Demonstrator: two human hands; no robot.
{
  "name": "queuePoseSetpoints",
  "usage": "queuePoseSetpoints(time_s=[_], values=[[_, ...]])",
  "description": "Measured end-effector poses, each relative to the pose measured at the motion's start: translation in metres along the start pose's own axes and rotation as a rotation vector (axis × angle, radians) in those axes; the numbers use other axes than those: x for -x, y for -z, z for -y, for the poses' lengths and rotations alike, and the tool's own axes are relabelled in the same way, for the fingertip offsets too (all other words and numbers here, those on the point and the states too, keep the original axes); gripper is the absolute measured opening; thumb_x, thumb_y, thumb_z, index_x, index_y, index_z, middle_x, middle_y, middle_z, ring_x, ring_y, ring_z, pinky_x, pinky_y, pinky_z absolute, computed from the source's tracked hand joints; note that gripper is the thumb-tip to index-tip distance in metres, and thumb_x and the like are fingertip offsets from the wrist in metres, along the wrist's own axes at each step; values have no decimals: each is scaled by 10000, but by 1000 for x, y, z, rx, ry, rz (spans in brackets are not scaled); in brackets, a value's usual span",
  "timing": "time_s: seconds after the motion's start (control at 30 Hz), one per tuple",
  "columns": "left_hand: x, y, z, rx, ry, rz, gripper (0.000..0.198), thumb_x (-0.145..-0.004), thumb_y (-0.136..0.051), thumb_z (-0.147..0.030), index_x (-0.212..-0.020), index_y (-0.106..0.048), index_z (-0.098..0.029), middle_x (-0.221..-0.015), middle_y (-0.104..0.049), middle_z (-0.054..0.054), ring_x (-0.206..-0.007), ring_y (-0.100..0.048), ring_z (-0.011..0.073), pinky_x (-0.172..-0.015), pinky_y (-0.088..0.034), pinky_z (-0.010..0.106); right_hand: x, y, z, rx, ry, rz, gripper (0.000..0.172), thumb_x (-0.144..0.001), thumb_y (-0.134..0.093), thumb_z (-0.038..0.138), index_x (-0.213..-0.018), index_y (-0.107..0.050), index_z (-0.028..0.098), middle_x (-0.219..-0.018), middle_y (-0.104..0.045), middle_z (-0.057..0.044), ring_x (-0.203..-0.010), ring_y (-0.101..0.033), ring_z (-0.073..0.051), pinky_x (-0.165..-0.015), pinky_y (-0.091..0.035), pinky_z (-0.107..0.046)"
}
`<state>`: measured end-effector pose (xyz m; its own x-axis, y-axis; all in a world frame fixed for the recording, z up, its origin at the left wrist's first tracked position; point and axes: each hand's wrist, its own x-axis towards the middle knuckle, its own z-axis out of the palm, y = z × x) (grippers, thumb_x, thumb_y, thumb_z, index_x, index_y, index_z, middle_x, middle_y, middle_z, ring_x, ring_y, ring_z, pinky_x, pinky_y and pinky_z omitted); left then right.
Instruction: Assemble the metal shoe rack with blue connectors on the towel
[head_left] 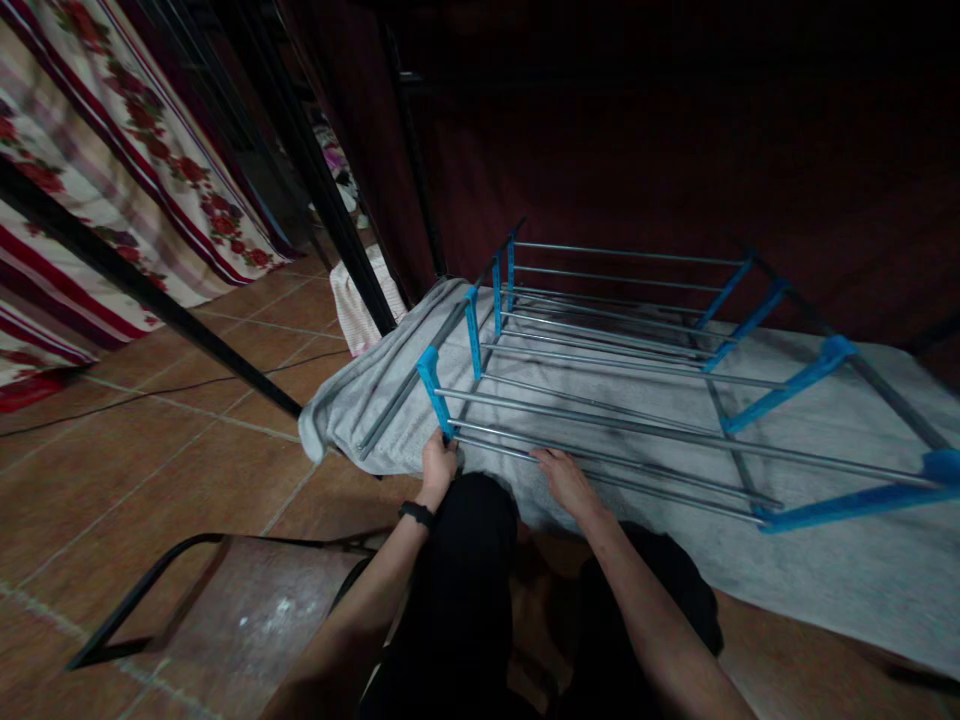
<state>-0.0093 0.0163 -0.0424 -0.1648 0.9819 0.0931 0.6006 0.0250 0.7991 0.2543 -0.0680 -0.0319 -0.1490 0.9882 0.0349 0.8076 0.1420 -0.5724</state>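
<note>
A rack [622,370] of silver metal rods and blue plastic side brackets lies on its side on a grey blanket [825,570]. My left hand [438,462] is closed around the near left corner, at the base of a blue bracket [433,388]. A black band sits on that wrist. My right hand [564,478] rests on the nearest metal rod [675,468], fingers curled over it. My knees in black trousers are just below the hands.
A brown tiled floor [187,440] spreads to the left. A chair with a black frame [225,610] stands at the lower left. Black metal posts [322,190], floral curtains [135,150] and a dark red cloth wall [675,150] stand behind. A black cable crosses the tiles.
</note>
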Motion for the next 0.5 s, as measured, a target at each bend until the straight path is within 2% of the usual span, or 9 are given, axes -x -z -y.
queuePoseSetpoints(time_s=[0.27, 0.5], values=[[7, 3, -13, 4, 55, 1, 198, -759, -570, -111, -925, -672, -143, -888, -751, 93, -847, -700, 230, -792, -519, 313, 2, 3, 2, -30, 5, -1, 429, -973, -423, 101, -1277, -700, 223, -1236, -721, -95, -1143, -648, -236, -1036, -459, -334], [11, 7, -23, -41, 74, 14, 207, -758, -567, -115, -931, -677, -145, -913, -763, 118, -891, -717, 255, -833, -536, 341, 3, -2, 1, -40, 13, -41, 416, -971, -425, 104, -1247, -704, 238, -1222, -715, -88, -1148, -634, -238, -1031, -458, -348]])
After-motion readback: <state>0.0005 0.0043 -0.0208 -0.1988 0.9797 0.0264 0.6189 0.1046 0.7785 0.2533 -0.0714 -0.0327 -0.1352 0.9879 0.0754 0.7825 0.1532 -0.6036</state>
